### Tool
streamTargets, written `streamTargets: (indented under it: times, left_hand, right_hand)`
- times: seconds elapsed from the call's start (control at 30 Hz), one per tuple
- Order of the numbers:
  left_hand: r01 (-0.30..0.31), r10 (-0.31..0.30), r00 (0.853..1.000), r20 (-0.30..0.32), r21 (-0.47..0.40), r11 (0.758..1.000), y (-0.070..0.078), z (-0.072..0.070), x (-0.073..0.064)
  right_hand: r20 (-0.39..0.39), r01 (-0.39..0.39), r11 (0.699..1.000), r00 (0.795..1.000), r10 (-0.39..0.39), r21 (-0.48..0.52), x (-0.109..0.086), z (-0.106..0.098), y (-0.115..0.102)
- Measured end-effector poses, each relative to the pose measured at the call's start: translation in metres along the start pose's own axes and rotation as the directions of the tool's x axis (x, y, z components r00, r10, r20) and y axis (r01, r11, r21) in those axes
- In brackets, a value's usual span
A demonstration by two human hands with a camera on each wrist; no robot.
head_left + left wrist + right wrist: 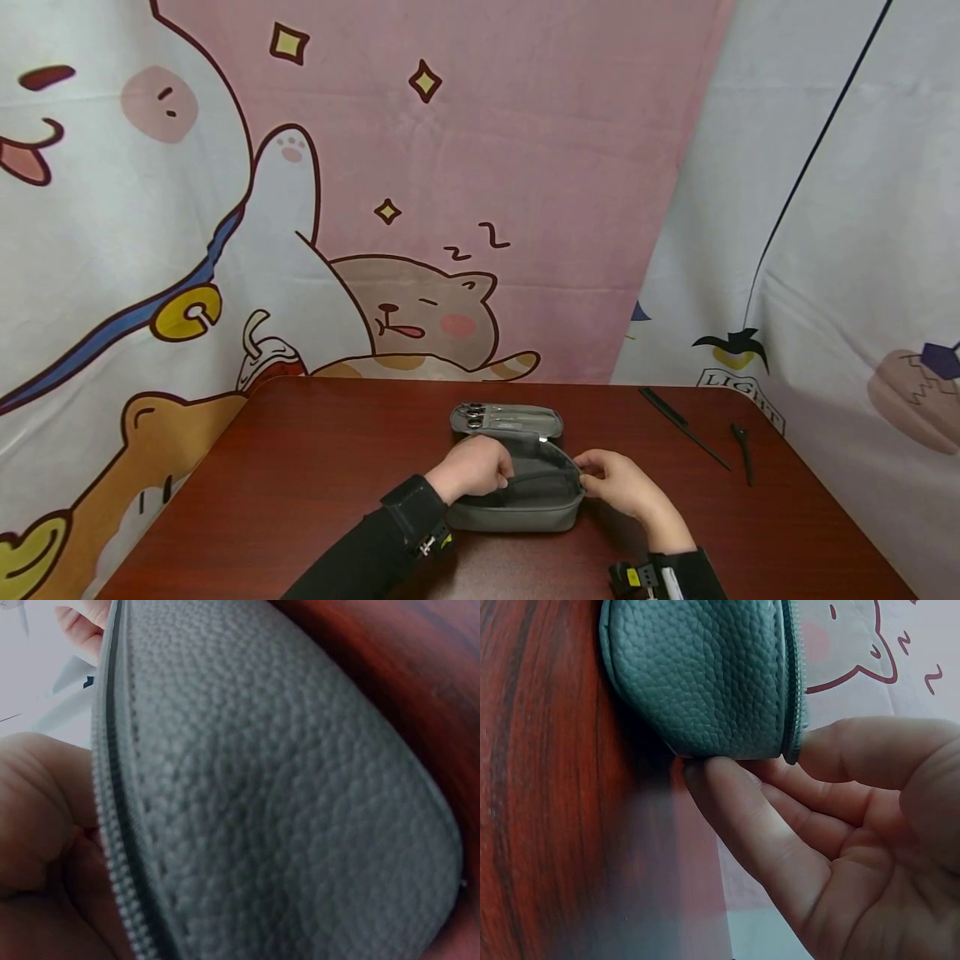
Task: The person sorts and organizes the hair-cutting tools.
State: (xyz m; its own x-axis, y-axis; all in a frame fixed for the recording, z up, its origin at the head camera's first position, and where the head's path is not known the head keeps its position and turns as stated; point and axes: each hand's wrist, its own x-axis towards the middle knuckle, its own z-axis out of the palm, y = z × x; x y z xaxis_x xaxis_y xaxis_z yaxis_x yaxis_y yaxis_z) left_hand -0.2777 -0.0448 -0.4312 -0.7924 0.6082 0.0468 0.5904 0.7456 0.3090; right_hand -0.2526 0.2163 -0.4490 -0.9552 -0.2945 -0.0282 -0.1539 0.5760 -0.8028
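Observation:
A grey-green zippered case (517,518) of pebbled leather lies unzipped on the table, its lid (522,417) folded back. Small scissors (474,414) and slim tools sit in the lid. My left hand (474,467) reaches over the near rim, fingers curled and fingertips inside the case; I cannot tell whether they hold anything. In the left wrist view, the front wall and zipper edge (112,802) partly cover that hand. With thumb and fingers, my right hand (618,483) grips the case's right end, the thumb (847,750) at the zipper rim and fingers against the outer wall.
On the reddish-brown table (337,450), a dark rat-tail comb (678,421) lies at the back right. Beside it is a small dark clip-like thing (742,450). Behind the table hangs a printed cartoon cloth (570,208).

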Motion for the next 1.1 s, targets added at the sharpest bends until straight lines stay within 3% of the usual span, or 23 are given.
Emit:
streamTargets:
  times: [0.67, 1.1]
  left_hand:
    - [0.065, -0.071, 0.989, 0.132, 0.049, 0.997, 0.004, -0.002, 0.012]
    - [0.090, -0.102, 0.980, 0.173, 0.073, 0.993, 0.004, 0.001, 0.020]
  right_hand:
    - [-0.018, -0.029, 1.000, 0.999, 0.029, -0.002, 0.000, 0.001, -0.002]
    - [-0.012, -0.016, 1.000, 1.000, 0.016, 0.007, 0.000, 0.001, -0.001]
